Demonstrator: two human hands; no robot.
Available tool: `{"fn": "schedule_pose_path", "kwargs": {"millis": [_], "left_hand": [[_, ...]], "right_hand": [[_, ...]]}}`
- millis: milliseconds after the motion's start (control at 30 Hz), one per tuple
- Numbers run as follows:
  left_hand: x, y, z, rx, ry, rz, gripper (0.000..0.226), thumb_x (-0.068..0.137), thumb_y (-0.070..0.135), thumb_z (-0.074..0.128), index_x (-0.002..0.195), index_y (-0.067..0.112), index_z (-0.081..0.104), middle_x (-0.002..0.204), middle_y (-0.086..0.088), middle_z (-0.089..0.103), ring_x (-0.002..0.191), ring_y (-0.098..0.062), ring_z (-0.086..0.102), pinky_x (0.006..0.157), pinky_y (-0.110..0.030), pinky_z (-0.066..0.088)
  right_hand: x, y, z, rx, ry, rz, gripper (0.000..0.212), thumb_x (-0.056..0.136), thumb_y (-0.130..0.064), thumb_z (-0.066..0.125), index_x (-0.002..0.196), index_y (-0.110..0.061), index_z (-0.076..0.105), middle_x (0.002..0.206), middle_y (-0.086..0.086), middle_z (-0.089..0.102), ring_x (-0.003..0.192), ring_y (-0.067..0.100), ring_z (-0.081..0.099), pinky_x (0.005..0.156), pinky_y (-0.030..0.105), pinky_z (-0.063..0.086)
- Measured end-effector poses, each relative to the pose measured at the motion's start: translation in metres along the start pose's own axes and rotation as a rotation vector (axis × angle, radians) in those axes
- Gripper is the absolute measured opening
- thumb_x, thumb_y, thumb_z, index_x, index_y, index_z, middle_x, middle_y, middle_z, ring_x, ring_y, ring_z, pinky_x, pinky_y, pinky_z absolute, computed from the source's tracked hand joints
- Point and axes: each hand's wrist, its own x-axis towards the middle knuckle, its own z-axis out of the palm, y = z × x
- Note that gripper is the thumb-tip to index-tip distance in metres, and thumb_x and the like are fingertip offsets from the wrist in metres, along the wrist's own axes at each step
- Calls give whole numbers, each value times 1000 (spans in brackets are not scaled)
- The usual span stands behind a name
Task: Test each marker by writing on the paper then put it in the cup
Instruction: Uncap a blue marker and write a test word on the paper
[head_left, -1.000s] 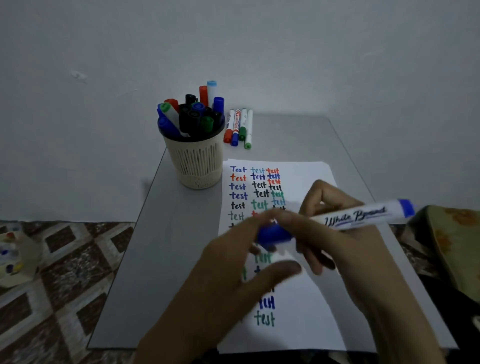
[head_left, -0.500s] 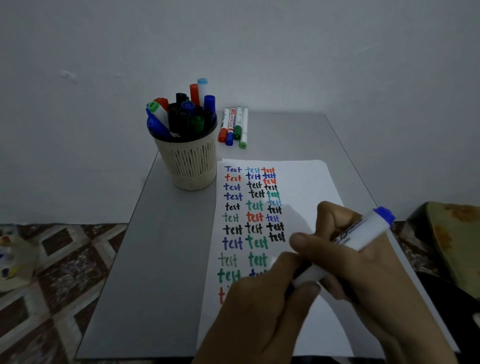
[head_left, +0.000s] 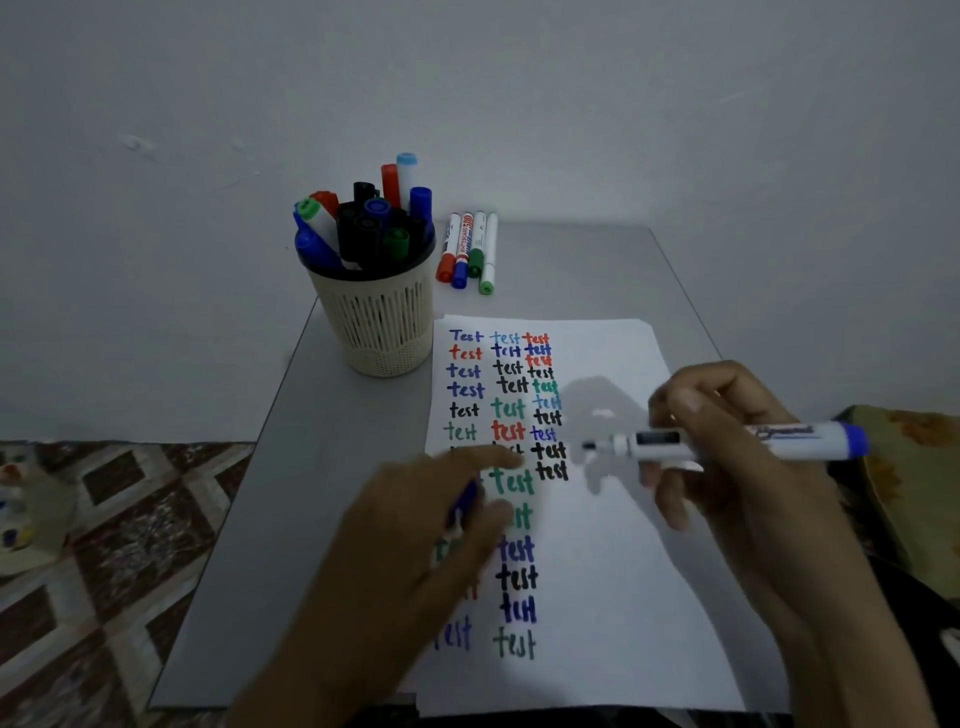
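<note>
Gripping marker (head_left: 655, 445) in R hand (head_left: 743, 483), cap (head_left: 464, 501) in L hand (head_left: 426, 540).

My right hand (head_left: 727, 467) grips the uncapped marker (head_left: 805, 441) level above the paper (head_left: 613, 597), tip pointing left. My left hand (head_left: 415, 551) holds a blue cap (head_left: 464, 501). The marker-filled cup (head_left: 382, 322) stands far left on the worktop (head_left: 311, 493).

1 cream slotted cup (head_left: 382, 332) stands on 1 grey table (head_left: 291, 519), packed with at least 10 capped markers (head_left: 363, 234); the dark ones crowd too close for an exact count. 4 more capped markers (head_left: 464, 244) lie in a row just beside it: 1 red, 1 blue, 2 green. 1 uncapped whiteboard marker (head_left: 727, 441) is in the right hand (head_left: 737, 483), 1 blue cap (head_left: 465, 501) in the left hand (head_left: 415, 551). 1 sheet of paper (head_left: 623, 597) carries 3 columns of "test".
</note>
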Motion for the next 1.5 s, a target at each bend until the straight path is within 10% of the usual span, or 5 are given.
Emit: {"fn": "schedule_pose_path", "kwargs": {"millis": [167,333,867,1100,1500], "left_hand": [[8,-19,-2,138,-51,-3,36,94,39,36,126,29,50,112,19,48,106,-1,44,86,-26,41],[6,-25,-1,106,-37,6,37,92,40,40,126,28,52,116,18,46,110,-2,42,90,-25,40],[5,-28,-1,113,-46,24,35,92,40,40,117,26,60,113,16,49,110,-4,43,90,-28,41],[6,-30,-1,116,-45,25,33,92,39,42,115,26,61,114,15,50,111,-5,44,91,-27,41],[5,-30,-2,103,-50,22,33,92,39,42,115,26,61,114,17,48,112,-4,43,92,-26,40]], "right_hand": [[21,27,12,-47,-3,92,15,74,-8,69,81,2,61,93,13,73,79,28,72,56,29,58],[31,48,19,-54,81,90,32,73,5,75,68,7,44,56,21,51,40,21,43,42,25,38],[33,56,21,-270,40,-42,31,75,17,66,60,0,45,51,7,51,44,0,50,46,16,41],[36,64,21,-404,31,-87,27,67,-1,68,58,-6,44,67,31,55,73,52,58,61,59,53],[37,67,20,-436,34,-108,29,70,-4,67,57,-12,42,67,28,53,74,50,58,60,51,54]]}}
